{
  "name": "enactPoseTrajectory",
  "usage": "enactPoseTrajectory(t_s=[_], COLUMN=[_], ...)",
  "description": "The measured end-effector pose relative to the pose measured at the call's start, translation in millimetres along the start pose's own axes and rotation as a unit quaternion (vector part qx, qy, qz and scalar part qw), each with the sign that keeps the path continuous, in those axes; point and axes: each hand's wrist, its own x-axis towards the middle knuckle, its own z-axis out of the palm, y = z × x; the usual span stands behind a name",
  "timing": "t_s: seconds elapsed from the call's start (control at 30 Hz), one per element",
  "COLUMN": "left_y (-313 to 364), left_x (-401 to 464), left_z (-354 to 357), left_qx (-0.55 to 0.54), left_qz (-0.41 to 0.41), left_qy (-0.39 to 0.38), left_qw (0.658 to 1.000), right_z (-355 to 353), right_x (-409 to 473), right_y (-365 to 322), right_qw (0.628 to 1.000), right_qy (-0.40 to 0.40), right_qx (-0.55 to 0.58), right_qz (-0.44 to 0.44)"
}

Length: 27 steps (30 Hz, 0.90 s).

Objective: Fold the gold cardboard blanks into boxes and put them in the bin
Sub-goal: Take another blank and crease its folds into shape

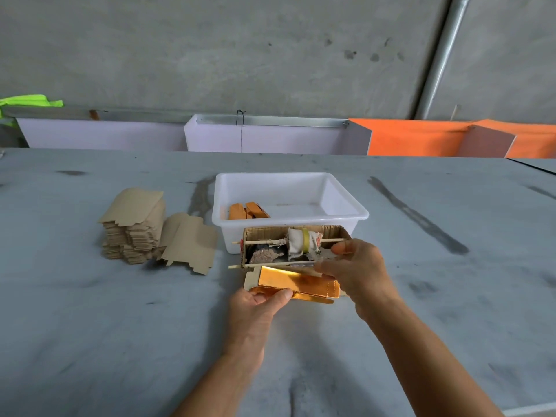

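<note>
Currently mid-fold: left hand (258,308) pinches the near edge of the shiny gold cardboard blank (296,284); right hand (358,272) grips its far right end. Blank sits between both grips, just above the desk. Next: close flaps, drop into white plastic bin (346,203) beyond.

Soft even daylight, wide-angle edge distortion.
</note>
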Motion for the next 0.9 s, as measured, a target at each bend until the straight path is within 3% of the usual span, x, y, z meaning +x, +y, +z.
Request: enactPoseTrajectory(t_s=[0.9], left_y=[3.8], left_x=[-4.0], left_z=[0.9], left_qx=[-0.009], left_qz=[-0.016], left_qy=[0.006], left_qw=[1.0], right_z=[4.5], right_x=[-8.0], right_y=[26.3], right_qw=[1.0], right_qy=[0.024], right_qx=[0.013], right_qz=[-0.005])
